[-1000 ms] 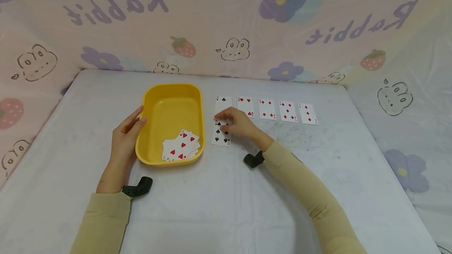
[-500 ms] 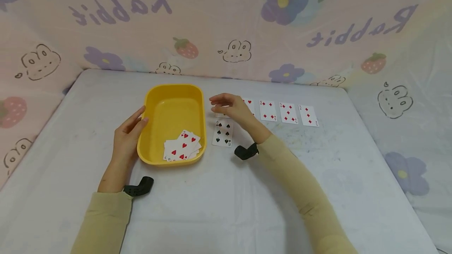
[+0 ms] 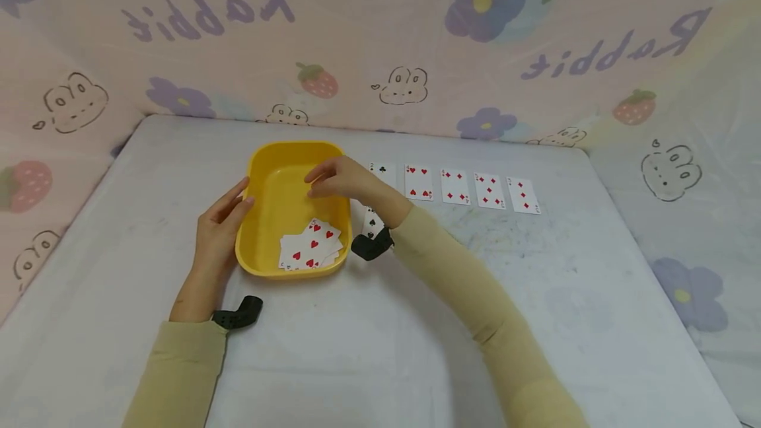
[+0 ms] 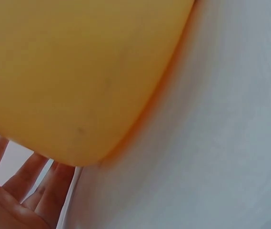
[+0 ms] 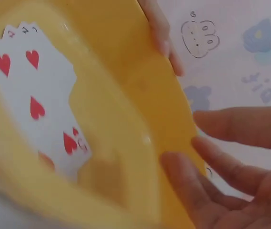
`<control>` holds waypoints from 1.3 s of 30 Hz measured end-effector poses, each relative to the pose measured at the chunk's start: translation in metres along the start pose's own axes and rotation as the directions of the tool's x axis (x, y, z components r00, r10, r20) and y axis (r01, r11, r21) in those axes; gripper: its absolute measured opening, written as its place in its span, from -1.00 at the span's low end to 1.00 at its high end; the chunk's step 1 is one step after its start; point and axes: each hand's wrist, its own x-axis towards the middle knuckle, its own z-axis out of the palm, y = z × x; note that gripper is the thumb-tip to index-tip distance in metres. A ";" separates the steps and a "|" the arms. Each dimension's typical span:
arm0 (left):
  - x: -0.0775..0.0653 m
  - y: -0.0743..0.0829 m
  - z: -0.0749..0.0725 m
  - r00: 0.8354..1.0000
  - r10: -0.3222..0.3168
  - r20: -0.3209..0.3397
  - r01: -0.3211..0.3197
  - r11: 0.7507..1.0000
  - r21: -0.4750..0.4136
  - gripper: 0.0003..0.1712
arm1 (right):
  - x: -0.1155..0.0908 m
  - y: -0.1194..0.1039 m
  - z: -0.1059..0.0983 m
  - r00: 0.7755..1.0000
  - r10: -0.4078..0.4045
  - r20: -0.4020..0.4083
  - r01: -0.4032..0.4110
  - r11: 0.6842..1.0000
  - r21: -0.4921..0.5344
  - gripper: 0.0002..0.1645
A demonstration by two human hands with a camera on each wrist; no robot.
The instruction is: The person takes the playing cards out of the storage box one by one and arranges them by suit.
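A yellow plastic tray (image 3: 270, 216) sits on the table, with several overlapping playing cards (image 3: 309, 246) at its near end; a five of hearts is on top. My left hand (image 3: 217, 236) rests against the tray's left side, fingertips and thumb touching the rim. Fairly straight, spread fingers (image 4: 23, 176) show beside the tray wall in the left wrist view. Over the tray's right part hovers my right hand (image 3: 341, 180), fingers loosely bent and holding nothing. Its thumb and fingertips stand apart in the right wrist view. A spade card (image 3: 371, 223) lies partly hidden under my right wrist.
Right of the tray, a face-up row runs along the table: a two of clubs (image 3: 382, 174), a four of hearts (image 3: 419, 182), a four of diamonds (image 3: 455, 187), a five of diamonds (image 3: 489, 191) and a three of diamonds (image 3: 523, 195). A printed curtain (image 3: 368, 32) surrounds the table.
My right hand has left the six of spades, which stays below the two of clubs, and has moved left over the tray. The left hand keeps its place at the tray's side.
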 end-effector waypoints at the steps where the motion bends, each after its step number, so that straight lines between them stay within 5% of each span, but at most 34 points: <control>1: 0.000 0.000 0.000 1.000 -0.001 0.000 0.001 1.000 0.004 -0.52 | 0.001 -0.002 0.003 1.000 0.016 0.020 -0.016 1.000 -0.006 -0.57; 5: 0.000 0.000 0.001 1.000 0.002 -0.004 -0.002 1.000 0.000 -0.53 | 0.003 -0.007 0.014 0.992 0.100 0.076 -0.095 0.994 -0.056 -0.58; 13: 0.001 -0.001 0.002 1.000 0.009 -0.020 -0.009 1.000 0.017 -0.53 | 0.007 -0.011 0.028 0.979 0.191 0.065 -0.172 0.958 -0.228 -0.63; 23: 0.001 0.001 0.002 1.000 -0.010 -0.018 0.010 1.000 0.005 -0.54 | 0.004 -0.014 0.036 0.973 0.198 0.120 -0.149 0.932 -0.332 -0.64; 39: 0.001 -0.001 0.001 1.000 -0.010 -0.006 0.010 1.000 0.009 -0.53 | 0.012 -0.006 0.048 0.958 0.170 0.232 -0.093 0.946 -0.312 -0.69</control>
